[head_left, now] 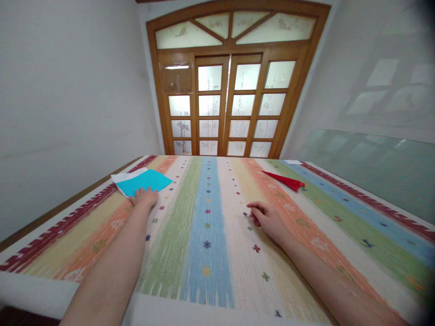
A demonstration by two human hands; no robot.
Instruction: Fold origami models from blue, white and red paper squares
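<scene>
At the left of the table, my left hand [144, 198] rests on the near edge of a bright blue sheet of paper [146, 181], its fingers apart and lying on the paper. A white sheet [124, 175] shows from under the blue one at its far left side. My right hand [267, 218] hovers over or rests on the cloth right of centre, loosely curled with the index finger reaching out, and holds nothing. Beyond it lies a red folded paper [285, 180], long and narrow, with its pointed end toward the left.
A striped, patterned tablecloth [207, 233] covers the table. Something small and white [292, 162] lies at the far right edge. Wooden doors with glass panes [227, 104] stand behind the table. A pale glass panel [367, 167] leans along the right side; a wall [74, 81] is at left.
</scene>
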